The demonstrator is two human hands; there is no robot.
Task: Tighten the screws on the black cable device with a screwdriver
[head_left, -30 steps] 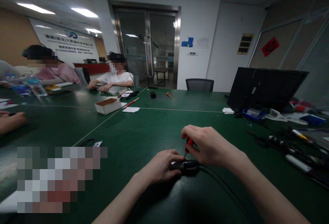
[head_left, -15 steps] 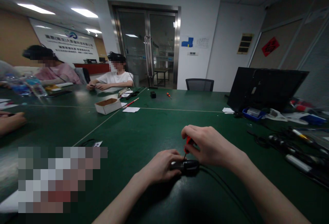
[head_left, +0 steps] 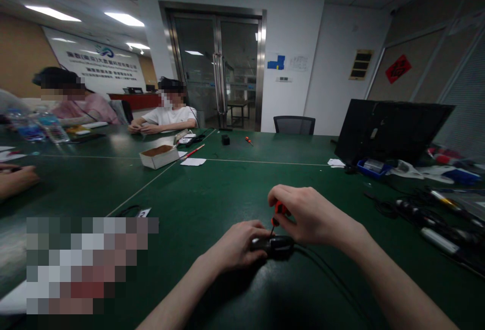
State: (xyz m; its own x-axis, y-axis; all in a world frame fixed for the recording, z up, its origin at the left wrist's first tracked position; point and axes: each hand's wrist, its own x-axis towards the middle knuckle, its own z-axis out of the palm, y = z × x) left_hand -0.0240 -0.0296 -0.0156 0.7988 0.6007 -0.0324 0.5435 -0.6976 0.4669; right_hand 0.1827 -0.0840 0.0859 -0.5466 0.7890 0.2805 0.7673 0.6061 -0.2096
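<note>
A black computer mouse (head_left: 278,245) lies on the green table (head_left: 212,193) right in front of me, its cable (head_left: 329,274) running off to the lower right. My left hand (head_left: 237,245) is closed around the mouse's left side and holds it down. My right hand (head_left: 306,214) pinches a small red-handled screwdriver (head_left: 278,211). The screwdriver stands tilted, with its thin tip down on the top of the mouse.
An open cardboard box (head_left: 159,156) and a sheet of paper (head_left: 193,161) lie further back. A black monitor (head_left: 390,130) stands at the right, with cables and tools (head_left: 435,219) beside it. Two people sit at the far left; another hand (head_left: 17,179) rests at the left edge.
Almost nothing has moved. My right hand's fingers have shifted slightly on the screwdriver handle; the mouse and my left hand stay in place.
</note>
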